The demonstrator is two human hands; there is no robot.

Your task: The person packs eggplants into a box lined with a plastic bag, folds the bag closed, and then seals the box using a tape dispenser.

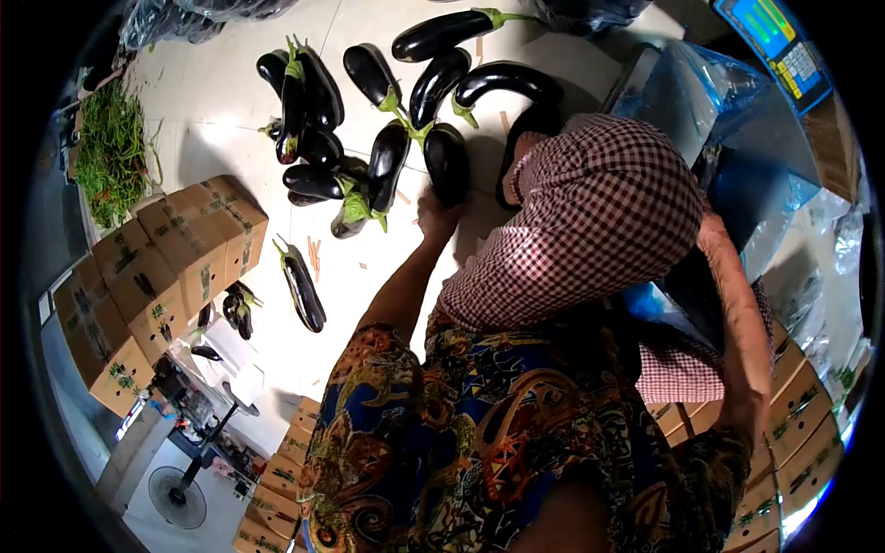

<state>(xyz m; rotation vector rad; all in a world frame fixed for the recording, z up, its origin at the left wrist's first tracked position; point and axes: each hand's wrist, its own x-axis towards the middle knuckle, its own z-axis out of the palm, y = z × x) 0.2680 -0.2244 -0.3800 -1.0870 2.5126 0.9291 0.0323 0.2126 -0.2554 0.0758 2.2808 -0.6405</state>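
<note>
Glossy-purple eggplant (447, 166) on tiled floor (212, 101), left hand (438, 219) touching lower end; fingers partly hidden, grip unclear. Right hand (708, 229) beside checked trousers (590, 230), fingers hidden. Crowded stems (389, 100) could snag, scuffing skins.

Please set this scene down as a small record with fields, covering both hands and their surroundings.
Left hand: touching the near end of one eggplant
Right hand: beside the checked trousers; its fingers are hidden
Other eggplants: scattered on the pale floor
Left side: cardboard boxes, green vegetable pile, fan
Upper right: keypad device
</note>
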